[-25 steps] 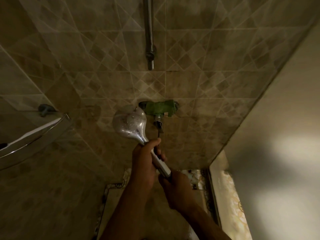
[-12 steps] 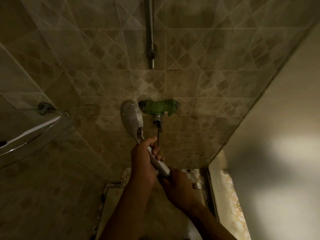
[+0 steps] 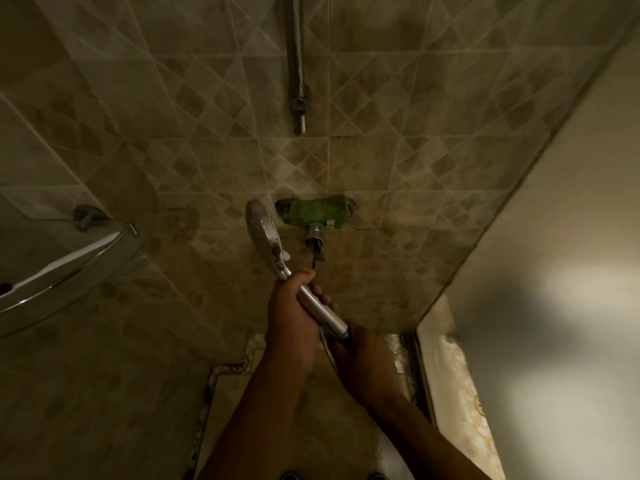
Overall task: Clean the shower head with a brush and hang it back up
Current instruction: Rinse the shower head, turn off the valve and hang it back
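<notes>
Right now the left hand (image 3: 294,323) is gripping the shower head (image 3: 265,233) by its handle, fingers curled tight. Its long body is pointing up and left, away from that grip. The right hand (image 3: 363,362) is holding the handle's near end, fingers curled round the hose there.

Light: dim, yellow-brown all over
Brightest spot: soft glow on the right wall (image 3: 571,289)
Glare: thin glint on the glass shelf (image 3: 69,261) rim
Edges: bent by wide lens
Sharpness: soft, grainy
</notes>
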`<state>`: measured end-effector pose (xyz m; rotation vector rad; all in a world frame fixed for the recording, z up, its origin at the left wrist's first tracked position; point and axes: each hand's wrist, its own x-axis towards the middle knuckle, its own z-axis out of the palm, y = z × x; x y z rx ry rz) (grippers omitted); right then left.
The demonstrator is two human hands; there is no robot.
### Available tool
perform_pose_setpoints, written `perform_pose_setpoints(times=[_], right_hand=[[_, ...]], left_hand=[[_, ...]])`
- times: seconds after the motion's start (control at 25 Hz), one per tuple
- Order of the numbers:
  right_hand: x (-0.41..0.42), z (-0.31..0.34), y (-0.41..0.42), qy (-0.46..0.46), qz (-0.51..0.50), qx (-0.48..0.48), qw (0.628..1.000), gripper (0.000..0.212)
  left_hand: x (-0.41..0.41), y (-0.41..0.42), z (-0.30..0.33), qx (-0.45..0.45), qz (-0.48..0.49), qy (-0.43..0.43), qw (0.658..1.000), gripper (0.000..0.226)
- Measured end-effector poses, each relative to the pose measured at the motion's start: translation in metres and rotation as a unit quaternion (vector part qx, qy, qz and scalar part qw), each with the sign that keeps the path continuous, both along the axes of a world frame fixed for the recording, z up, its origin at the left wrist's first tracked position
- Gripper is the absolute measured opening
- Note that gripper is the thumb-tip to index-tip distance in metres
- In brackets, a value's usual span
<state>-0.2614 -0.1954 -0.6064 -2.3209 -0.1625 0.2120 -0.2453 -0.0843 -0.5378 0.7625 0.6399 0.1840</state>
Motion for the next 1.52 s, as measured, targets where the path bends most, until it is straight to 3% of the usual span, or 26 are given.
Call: perform_pose_setpoints(times=[0.32, 0.44, 0.56, 0.68, 0.8, 0.96, 1.16, 1.24, 1.4, 1.52], right_hand=[[-0.007, 0.002, 0.007, 0.116, 0.078, 0.075, 0.987, 0.025], [-0.006, 0.003, 0.008, 0.084, 0.047, 0.063, 0.993, 0.023], [-0.003, 0.005, 0.008, 0.022, 0.014, 0.031, 0.999, 0.02], [-0.003, 0.005, 0.007, 0.003, 0.03, 0.002, 1.0, 0.024], [-0.007, 0.007, 0.01, 0.043, 0.053, 0.009, 0.998, 0.045], [-0.007, 0.013, 0.011, 0.097, 0.074, 0.082, 0.989, 0.02], [-0.005, 0.013, 0.011, 0.051, 0.012, 0.051, 0.997, 0.016], [-0.006, 0.011, 0.01, 0.042, 0.018, 0.051, 0.998, 0.017], [-0.011, 0.015, 0.008, 0.083, 0.069, 0.086, 0.99, 0.021], [-0.014, 0.019, 0.008, 0.109, 0.073, 0.117, 0.984, 0.028]], left_hand=[[-0.005, 0.012, -0.001, 0.002, -0.023, 0.025, 0.999, 0.032], [-0.005, 0.01, 0.001, -0.012, -0.001, 0.001, 1.0, 0.022], [-0.005, 0.001, 0.0, 0.044, 0.045, 0.01, 0.998, 0.005], [-0.006, -0.001, -0.004, 0.112, 0.085, 0.038, 0.989, 0.013], [-0.006, 0.006, 0.001, 0.069, 0.046, 0.012, 0.997, 0.026], [-0.01, 0.012, 0.011, 0.019, 0.012, -0.018, 1.0, 0.03], [-0.01, 0.002, 0.012, 0.073, 0.038, -0.004, 0.997, 0.012], [-0.009, -0.001, 0.011, 0.091, 0.044, -0.003, 0.995, 0.014], [-0.01, 0.003, 0.013, 0.044, 0.012, -0.011, 0.999, 0.035], [-0.012, 0.008, 0.012, 0.03, -0.002, -0.017, 0.999, 0.027]])
